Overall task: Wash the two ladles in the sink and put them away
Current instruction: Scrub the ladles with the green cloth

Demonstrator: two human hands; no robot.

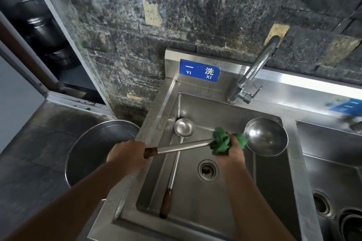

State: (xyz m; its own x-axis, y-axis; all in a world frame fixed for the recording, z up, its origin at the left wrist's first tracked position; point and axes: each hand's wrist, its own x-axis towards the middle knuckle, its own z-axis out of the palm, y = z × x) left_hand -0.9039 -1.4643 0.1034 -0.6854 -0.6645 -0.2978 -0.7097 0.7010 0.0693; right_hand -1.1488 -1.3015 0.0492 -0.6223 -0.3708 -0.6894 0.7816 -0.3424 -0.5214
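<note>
The large ladle (195,143) is held across the sink (225,103), bowl at 2 o'clock, wooden grip at 9 o'clock. The left hand (127,153) is curled round the wooden grip. The right hand (229,149) clenches a green cloth (222,141) round the shaft, just beside the bowl. The small ladle (184,127) lies on the sink floor under that shaft, bowl at 11 o'clock, handle toward 7 o'clock. The drain (208,170) is central. The faucet (254,70) stands at 1 o'clock. A round steel basin (94,152) sits outside at 9 o'clock.

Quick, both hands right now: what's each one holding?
Left hand: closed on the wooden handle end of the large ladle.
Right hand: fingers closed round the green cloth, pressed against the ladle's shaft near the bowl.
</note>
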